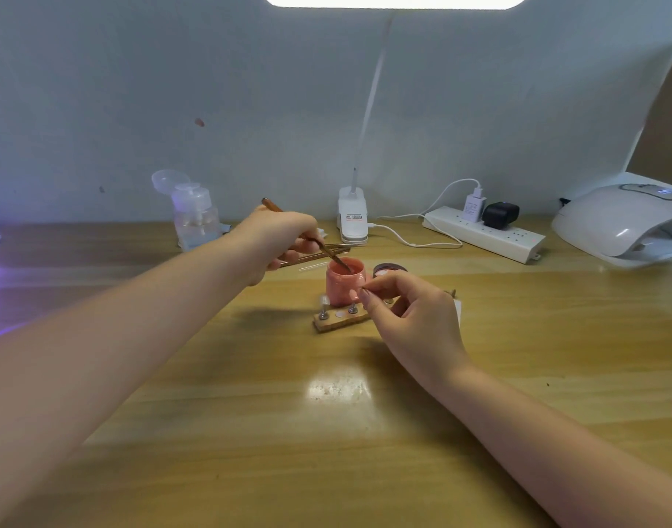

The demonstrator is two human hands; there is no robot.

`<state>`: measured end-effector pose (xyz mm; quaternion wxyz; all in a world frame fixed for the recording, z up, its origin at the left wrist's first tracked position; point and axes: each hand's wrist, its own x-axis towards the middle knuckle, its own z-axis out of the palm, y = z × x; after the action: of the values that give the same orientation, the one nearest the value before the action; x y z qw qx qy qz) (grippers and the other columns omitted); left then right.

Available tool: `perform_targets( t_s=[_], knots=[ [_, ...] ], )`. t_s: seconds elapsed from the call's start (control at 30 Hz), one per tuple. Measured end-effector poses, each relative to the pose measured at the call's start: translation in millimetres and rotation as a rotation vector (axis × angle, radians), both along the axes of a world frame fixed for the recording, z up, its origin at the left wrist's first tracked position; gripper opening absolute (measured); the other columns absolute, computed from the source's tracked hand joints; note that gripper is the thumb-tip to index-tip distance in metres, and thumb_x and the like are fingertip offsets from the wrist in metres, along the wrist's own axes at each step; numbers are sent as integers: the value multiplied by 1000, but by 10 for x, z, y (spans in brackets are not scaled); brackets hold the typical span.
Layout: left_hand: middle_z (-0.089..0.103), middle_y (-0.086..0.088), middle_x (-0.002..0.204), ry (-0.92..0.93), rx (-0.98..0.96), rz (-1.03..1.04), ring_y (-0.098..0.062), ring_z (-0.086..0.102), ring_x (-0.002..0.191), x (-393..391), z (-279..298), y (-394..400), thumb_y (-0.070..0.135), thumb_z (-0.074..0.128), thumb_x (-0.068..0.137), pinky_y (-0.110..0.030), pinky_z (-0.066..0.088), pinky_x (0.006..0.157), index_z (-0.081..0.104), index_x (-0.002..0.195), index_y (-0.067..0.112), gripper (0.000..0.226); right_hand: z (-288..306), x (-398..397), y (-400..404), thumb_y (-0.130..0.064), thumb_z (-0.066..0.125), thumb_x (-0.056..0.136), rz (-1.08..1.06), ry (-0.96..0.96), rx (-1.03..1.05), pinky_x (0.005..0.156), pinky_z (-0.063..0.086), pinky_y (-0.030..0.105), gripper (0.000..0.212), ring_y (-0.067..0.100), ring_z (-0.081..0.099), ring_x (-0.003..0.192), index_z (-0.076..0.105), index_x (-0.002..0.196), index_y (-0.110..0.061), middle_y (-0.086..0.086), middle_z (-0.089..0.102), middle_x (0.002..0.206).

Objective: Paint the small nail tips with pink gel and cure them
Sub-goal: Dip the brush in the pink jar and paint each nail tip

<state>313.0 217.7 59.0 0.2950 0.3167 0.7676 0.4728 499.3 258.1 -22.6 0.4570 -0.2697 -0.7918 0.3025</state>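
An open pink gel jar [342, 285] stands mid-table. My left hand [285, 238] grips a thin brown brush [304, 232], its tip dipped into the jar's mouth. My right hand [410, 318] is just right of the jar, its thumb and forefinger pinching something small beside the jar's wall; what it is I cannot tell. In front of the jar lies a small wooden holder [338, 320] with metal pegs and small clear nail tips. The jar's dark lid [389, 269] lies behind my right hand.
A white curing lamp [624, 222] sits at the far right. A power strip [483, 232] with plugs and cables, a clip lamp base [351, 217] and a clear pump bottle [195, 215] line the back. More brushes [327, 253] lie behind the jar.
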Motion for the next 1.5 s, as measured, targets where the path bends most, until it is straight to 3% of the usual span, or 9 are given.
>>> perform_targets(
  t_s=[0.17,0.3,0.57,0.7,0.77,0.9,1.13,1.3,1.5],
  knots=[
    [64,8,58,-327,91,2,-6,47,50,-112,-52,-257,21,56,86,-20,32,49,65,78,17,12,8,1,-4,-18,71,85,6,-17,-7,61,48,35,5,14,54,58,73,89,-17,-14,67,77],
    [69,5,67,-487,207,-2,-6,51,54,-105,-94,-431,20,54,89,-19,35,55,67,86,13,14,4,2,-4,-19,72,85,5,-18,-1,60,47,32,5,14,54,59,73,89,-17,-15,67,77],
    [73,-3,75,-261,599,-80,-6,60,59,58,-416,-626,11,48,94,-15,46,51,66,94,13,18,-3,5,7,-19,73,83,-7,17,-10,57,44,28,3,14,53,56,73,85,-20,-15,66,73],
    [75,-2,83,-149,577,-56,-5,62,65,115,-551,-584,27,57,84,-18,44,58,71,89,24,16,-3,-1,9,-20,73,83,-13,7,-16,60,48,34,3,17,55,60,73,86,-21,-14,67,75],
    [76,-2,86,-121,546,-50,-4,61,66,137,-599,-565,27,57,89,-23,42,62,70,92,23,14,0,-2,10,-20,72,83,-10,2,-13,62,49,38,4,18,57,62,73,87,-21,-13,67,76],
    [75,-4,77,-142,515,28,-5,59,58,138,-628,-563,16,51,97,-21,42,55,69,90,17,19,6,0,10,-20,72,84,-9,-6,-15,64,50,41,4,18,58,63,73,87,-22,-13,68,77],
    [73,-2,68,-320,471,140,-4,56,49,77,-598,-556,18,51,95,-21,40,53,66,90,11,18,12,1,3,-19,72,84,-1,-15,-15,65,50,43,5,19,58,63,73,89,-20,-11,69,78],
    [73,-3,70,-393,533,145,-5,56,50,69,-584,-582,18,51,95,-17,40,49,65,91,12,16,9,1,-2,-20,72,84,-3,-18,-17,65,50,43,4,18,59,65,73,88,-21,-11,69,79],
    [74,-5,78,-404,627,85,-6,60,57,76,-597,-610,18,46,99,-19,43,56,66,95,12,21,9,2,0,-20,72,84,-14,-15,-21,64,50,39,3,16,58,63,73,87,-20,-12,68,79]
  ],
)
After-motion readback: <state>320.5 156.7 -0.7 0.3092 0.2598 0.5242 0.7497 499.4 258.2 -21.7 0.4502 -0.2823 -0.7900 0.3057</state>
